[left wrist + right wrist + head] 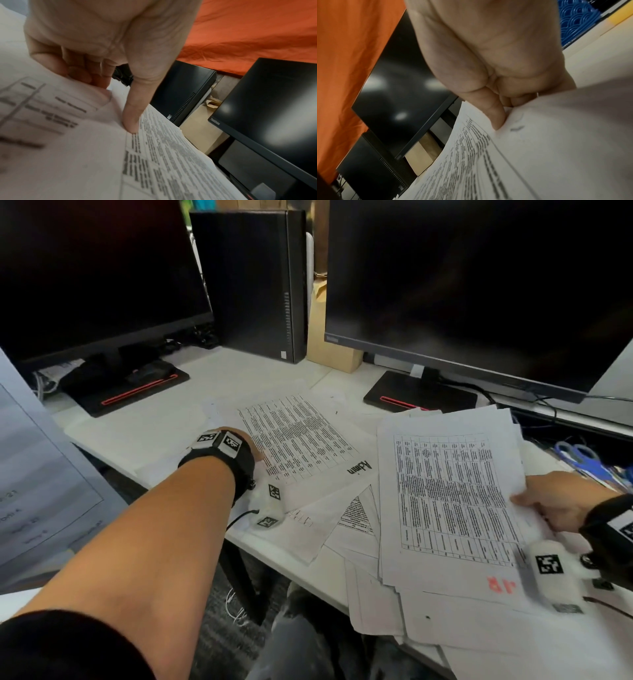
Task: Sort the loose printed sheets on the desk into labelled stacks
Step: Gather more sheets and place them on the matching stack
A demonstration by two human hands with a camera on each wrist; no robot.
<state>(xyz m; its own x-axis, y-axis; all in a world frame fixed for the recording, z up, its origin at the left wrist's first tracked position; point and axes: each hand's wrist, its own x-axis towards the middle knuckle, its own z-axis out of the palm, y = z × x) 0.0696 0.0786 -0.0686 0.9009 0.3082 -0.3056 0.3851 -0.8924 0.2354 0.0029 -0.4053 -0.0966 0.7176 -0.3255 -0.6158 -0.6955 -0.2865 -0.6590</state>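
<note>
A printed table sheet marked "Admin" (301, 440) lies flat in the middle of the white desk (144, 436). My left hand (252, 449) is at its left edge. In the left wrist view the thumb (132, 120) presses on the printed sheet (171, 155) and the curled fingers (85, 71) sit behind a raised paper edge. My right hand (555, 501) pinches the right edge of another table sheet (452, 491) marked in red letters, thumb (494, 115) on top of the sheet (539, 162). That sheet is held above a loose pile (376, 594).
Two dark monitors (96, 278) (479, 285) and a black PC tower (253, 285) stand along the back, their stands (126, 392) on the desk. Blue scissors (575, 455) lie at the far right. The pile overhangs the front edge. A printed page (41, 474) stands at the left.
</note>
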